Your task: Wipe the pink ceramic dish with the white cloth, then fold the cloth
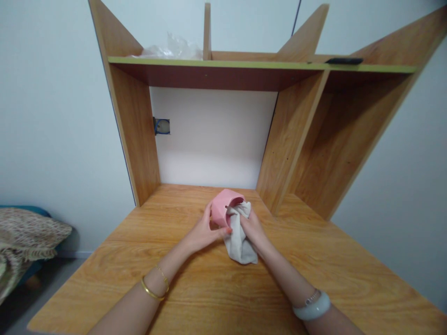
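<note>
A pink faceted pot-like container [220, 204] is tipped on its side above the wooden desk, its opening facing right and toward me. My left hand [206, 231] grips it from the left, thumb near the lower rim. A pale grey cloth [240, 239] is partly tucked into the opening and hangs down below it. My right hand [254, 229] holds the cloth at the opening; some of its fingers are hidden by the cloth.
The wooden desk [195, 288] carries a hutch with a yellow-green shelf edge [223, 64]. Clear plastic wrapping [171, 49] and a dark flat object [345, 61] lie on the shelf. A wall socket box [162, 126] sits at back left. A patterned blanket [31, 232] drapes seating at left.
</note>
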Motion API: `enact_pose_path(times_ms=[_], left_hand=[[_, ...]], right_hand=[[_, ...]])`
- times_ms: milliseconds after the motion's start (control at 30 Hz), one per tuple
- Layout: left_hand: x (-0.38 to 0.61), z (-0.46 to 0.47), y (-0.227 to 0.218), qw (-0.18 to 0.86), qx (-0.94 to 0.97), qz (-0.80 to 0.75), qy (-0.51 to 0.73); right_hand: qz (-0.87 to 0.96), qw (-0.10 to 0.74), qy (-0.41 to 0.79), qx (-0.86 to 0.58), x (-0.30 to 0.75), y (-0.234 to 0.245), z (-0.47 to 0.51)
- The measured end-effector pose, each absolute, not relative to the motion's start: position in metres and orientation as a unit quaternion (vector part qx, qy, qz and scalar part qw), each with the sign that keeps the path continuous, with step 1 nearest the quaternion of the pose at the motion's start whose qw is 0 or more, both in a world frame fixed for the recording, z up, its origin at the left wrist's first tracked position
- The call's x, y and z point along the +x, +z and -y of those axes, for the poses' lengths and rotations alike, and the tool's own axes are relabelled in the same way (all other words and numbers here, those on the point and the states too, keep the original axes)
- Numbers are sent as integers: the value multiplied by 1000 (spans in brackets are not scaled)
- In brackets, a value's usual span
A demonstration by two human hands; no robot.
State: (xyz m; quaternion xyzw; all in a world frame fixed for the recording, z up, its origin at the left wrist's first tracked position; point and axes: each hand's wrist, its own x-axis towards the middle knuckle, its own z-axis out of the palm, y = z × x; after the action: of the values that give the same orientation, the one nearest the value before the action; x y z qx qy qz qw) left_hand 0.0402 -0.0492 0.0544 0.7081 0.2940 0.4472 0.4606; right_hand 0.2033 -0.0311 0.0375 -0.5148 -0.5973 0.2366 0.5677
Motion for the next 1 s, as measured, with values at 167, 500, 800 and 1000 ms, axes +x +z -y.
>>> enact_pose_path(times_ms=[167,500,800,1000], left_hand=[[45,48,47,376,717,-338,480],[34,56,67,231,800,-421,359],[24,50,65,283,781,-414,372],[34,49,59,435,717,-333,430]], right_hand=[[586,549,317,-505,197,31,28],[653,394,60,-644,213,57,44],[670,437,83,-595,209,54,48],[574,572,183,-556,213,42,31]])
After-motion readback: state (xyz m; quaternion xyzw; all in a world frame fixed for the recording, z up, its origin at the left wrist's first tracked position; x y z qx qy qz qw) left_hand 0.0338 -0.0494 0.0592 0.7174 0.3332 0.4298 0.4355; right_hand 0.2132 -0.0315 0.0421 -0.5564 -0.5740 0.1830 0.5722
